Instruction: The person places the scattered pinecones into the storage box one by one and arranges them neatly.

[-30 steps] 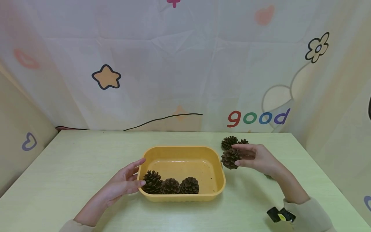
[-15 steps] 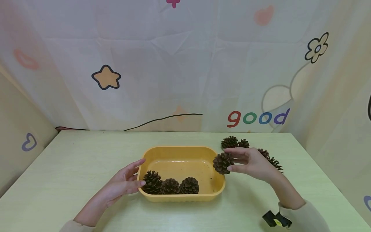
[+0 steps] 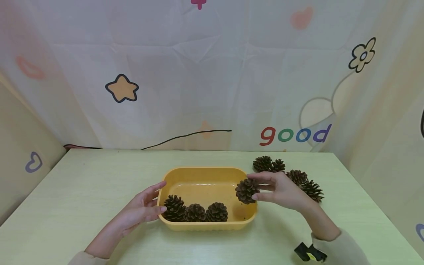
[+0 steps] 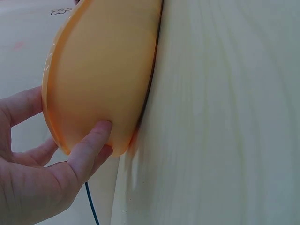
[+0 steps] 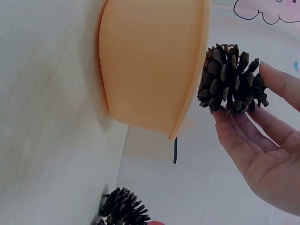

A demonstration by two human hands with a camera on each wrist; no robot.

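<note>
A yellow plastic basin (image 3: 212, 225) stands on the table with three brown pine cones along its near side: one at left (image 3: 174, 208), one in the middle (image 3: 194, 212), one at right (image 3: 216, 212). At the basin's left end my left hand (image 3: 140, 208) holds the wall; in the left wrist view one digit passes behind the rim while fingers (image 4: 91, 145) press the outside. My right hand (image 3: 281, 191) grips another pine cone (image 3: 247, 191) between thumb and fingers, above the basin's right end. The right wrist view shows this pine cone (image 5: 230, 79) beside the rim.
Several more pine cones lie on the table (image 3: 99, 191) right of the basin: two at the back (image 3: 262, 164) and two (image 3: 310, 190) behind my right forearm. A printed cloth (image 3: 185, 92) hangs along the back edge. A black device (image 3: 310, 253) sits at my right sleeve.
My right hand has moved left and slightly toward me, carrying its pine cone from beside the basin to over its right end. The left hand and basin stay put.
</note>
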